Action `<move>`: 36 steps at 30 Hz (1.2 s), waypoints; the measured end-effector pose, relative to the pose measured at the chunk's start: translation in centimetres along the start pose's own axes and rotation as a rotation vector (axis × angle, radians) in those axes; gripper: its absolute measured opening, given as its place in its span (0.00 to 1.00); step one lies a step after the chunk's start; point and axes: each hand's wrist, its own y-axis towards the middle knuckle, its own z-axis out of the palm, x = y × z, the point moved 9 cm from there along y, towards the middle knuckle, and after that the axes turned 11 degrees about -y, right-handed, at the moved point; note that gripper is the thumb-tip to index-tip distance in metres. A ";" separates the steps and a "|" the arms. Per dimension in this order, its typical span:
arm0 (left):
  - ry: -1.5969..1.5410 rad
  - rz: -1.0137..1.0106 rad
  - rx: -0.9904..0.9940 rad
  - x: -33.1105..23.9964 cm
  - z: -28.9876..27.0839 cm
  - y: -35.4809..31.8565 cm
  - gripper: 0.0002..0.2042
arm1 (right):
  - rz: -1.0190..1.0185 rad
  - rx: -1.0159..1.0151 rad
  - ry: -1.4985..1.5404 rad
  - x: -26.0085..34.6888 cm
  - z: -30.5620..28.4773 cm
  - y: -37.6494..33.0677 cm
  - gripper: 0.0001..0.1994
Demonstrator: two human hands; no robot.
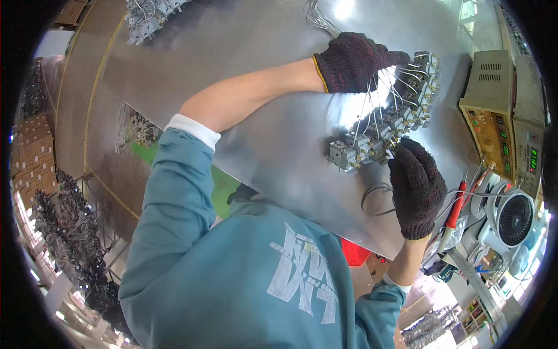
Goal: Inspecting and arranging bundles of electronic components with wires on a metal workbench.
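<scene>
So, from the head camera, the left hand (363, 61), in a dark knitted glove with a yellow cuff edge, is curled over with its fingers folded in, closed on thin white wires (361, 113). Those fan out from under the glove down to a long row of grey boxy blocks with brass-coloured terminals (395, 119), which lies slantwise on a shiny grey metal tabletop (279, 145).

Right hand (417, 189), same sort of dark glove, sits at the near side of the row with its fingers bent together and the tips right up by the blocks. Fingertips are mostly hidden at this angle, so I honestly can't tell whether they're pinching a part or just touching.

Position-wise, the row runs between the two hands: far end just beside the left fingers, near end just left of the right hand. A dark thin loop of cable (375, 200) lies beside the right glove.
</scene>
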 end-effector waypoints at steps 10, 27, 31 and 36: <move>0.075 0.011 -0.010 -0.7 -0.3 -0.1 0.37 | 0.407 -0.003 0.477 -1.8 0.5 -3.6 0.15; 0.104 -0.080 -0.035 0.2 -0.4 -0.1 0.39 | 0.103 0.056 0.024 0.0 -0.3 -1.4 0.16; 0.096 -0.028 -0.097 -0.6 -1.0 0.0 0.35 | 0.313 -0.043 0.368 -1.4 -0.2 -3.0 0.15; 0.122 -0.108 -0.033 0.2 -0.2 0.0 0.39 | 0.284 -0.063 0.304 0.8 0.5 -2.1 0.15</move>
